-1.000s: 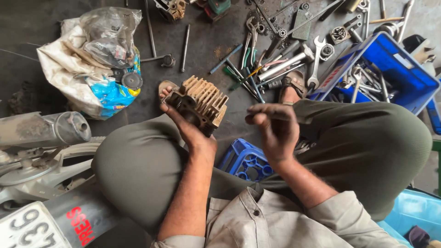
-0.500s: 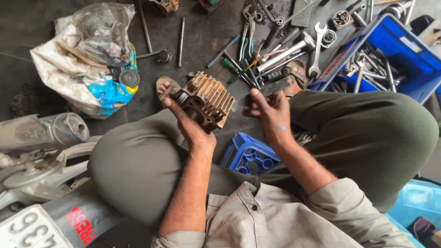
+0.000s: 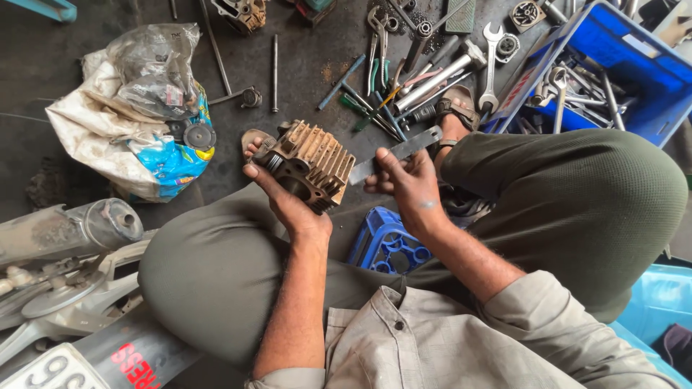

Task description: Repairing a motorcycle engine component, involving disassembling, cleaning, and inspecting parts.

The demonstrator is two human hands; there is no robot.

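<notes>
My left hand (image 3: pixel 282 196) grips a rusty finned engine cylinder block (image 3: pixel 311 164) from below, held up above my left knee. My right hand (image 3: pixel 407 180) holds a flat grey metal blade (image 3: pixel 404 151), a long strip whose left end meets the right edge of the cylinder's fins. Both forearms reach out from a grey shirt over olive trousers. I sit on a low blue plastic stool (image 3: pixel 386 241), seen between my legs.
Spanners, pliers and screwdrivers (image 3: pixel 425 65) lie scattered on the dark floor ahead. A blue crate of tools (image 3: pixel 652 61) stands at the upper right. A bag with plastic wrappings (image 3: pixel 130 122) sits at the left, and an exhaust pipe (image 3: pixel 68 230) with motorcycle parts lies lower left.
My right hand, empty a second ago, reached toward the tools and now holds the flat metal blade against the cylinder. The left hand kept the cylinder, turning it slightly.
</notes>
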